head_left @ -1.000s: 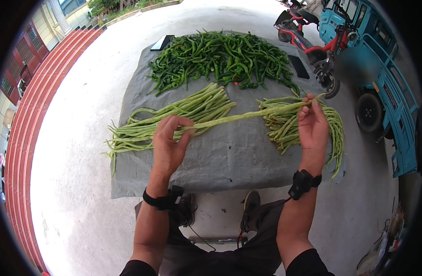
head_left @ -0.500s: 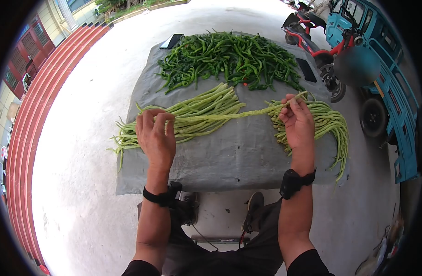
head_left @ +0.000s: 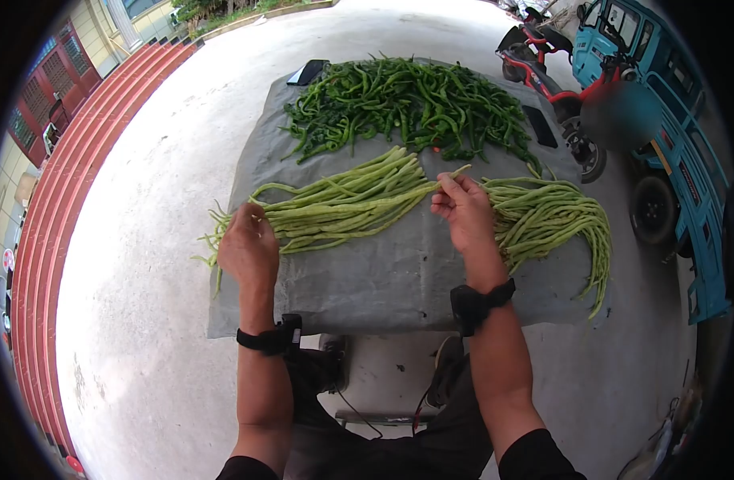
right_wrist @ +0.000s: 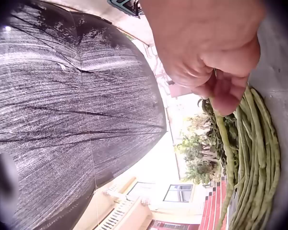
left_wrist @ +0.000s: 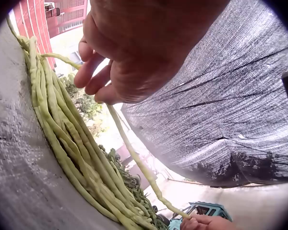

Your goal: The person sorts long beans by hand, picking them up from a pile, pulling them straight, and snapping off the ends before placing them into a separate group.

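Note:
A long green bean (left_wrist: 134, 153) stretches between both hands, above the left pile of long beans (head_left: 343, 200). My left hand (head_left: 249, 244) pinches it near the left end of that pile; in the left wrist view the left hand (left_wrist: 139, 57) has the bean running out past its fingertips. My right hand (head_left: 467, 210) pinches the other end between thumb and finger, between the two bean piles, and a short tip sticks out beyond the fingers. In the right wrist view the bean (right_wrist: 223, 143) hangs from the right hand (right_wrist: 211, 52), beside the pile.
Another bean pile (head_left: 555, 212) lies on the right of the grey cloth (head_left: 351, 284). Green peppers (head_left: 407, 104) are heaped at the back, with a phone (head_left: 540, 126) to their right and another (head_left: 308, 72) to their left. A blue three-wheeler (head_left: 679, 160) stands at the right.
The right hand has moved left, away from the right pile, holding the bean's end. The left hand has shifted left and slightly down, and the bean now lies over the left pile.

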A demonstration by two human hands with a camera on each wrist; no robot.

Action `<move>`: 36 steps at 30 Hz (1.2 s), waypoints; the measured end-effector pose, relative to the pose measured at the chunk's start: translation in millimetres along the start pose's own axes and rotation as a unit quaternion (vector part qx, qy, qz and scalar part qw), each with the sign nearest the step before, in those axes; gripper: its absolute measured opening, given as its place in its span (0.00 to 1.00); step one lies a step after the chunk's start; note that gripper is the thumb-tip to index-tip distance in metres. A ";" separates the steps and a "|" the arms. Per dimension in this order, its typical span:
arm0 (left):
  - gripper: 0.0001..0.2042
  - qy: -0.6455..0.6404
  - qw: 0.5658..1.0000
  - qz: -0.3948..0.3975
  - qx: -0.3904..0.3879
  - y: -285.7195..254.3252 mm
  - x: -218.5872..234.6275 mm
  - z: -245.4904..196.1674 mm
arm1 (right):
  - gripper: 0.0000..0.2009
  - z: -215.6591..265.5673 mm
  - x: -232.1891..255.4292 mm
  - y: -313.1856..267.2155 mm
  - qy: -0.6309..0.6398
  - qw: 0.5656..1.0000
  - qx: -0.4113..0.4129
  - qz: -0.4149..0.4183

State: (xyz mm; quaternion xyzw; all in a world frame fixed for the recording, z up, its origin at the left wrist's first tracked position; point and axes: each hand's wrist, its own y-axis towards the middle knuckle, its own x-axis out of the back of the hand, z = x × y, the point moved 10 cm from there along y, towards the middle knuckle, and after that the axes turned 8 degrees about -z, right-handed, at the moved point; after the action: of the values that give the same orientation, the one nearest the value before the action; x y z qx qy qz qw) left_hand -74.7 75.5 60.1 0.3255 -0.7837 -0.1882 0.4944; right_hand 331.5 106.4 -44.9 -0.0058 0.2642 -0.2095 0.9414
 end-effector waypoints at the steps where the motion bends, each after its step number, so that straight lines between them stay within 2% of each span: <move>1: 0.06 -0.006 1.000 -0.009 -0.002 0.8 0.7 3.8 | 0.08 -3.4 -2.3 1.1 -0.004 1.000 -0.001 -0.002; 8: 0.11 0.002 1.000 -0.028 0.009 4.6 5.5 22.0 | 0.08 -29.5 -11.9 8.6 -0.034 0.999 -0.005 -0.021; 17: 0.14 0.001 1.000 0.004 0.024 7.0 -0.6 33.0 | 0.09 -44.2 -9.7 16.7 -0.089 0.994 -0.021 -0.065; 20: 0.13 -0.011 1.000 -0.001 0.012 7.0 -5.4 38.1 | 0.09 -42.1 -9.8 19.0 -0.088 0.994 -0.005 -0.058; 23: 0.14 -0.024 0.999 0.024 0.035 7.2 -6.2 38.0 | 0.09 -38.8 -11.8 17.5 -0.090 0.994 0.000 -0.060; 29: 0.13 0.030 0.999 0.015 0.014 6.6 -4.2 33.6 | 0.09 -25.4 -12.1 11.6 -0.151 0.985 0.044 -0.078; 36: 0.10 0.012 1.000 0.004 0.006 4.9 -2.1 26.4 | 0.09 -6.0 -2.8 10.6 -0.171 0.980 0.068 -0.078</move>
State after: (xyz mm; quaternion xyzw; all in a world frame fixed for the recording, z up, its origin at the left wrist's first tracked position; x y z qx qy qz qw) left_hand -99.3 79.8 50.1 0.3273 -0.7800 -0.1772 0.5030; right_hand 330.4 117.8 -50.0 0.0022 0.0830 -0.2958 0.9516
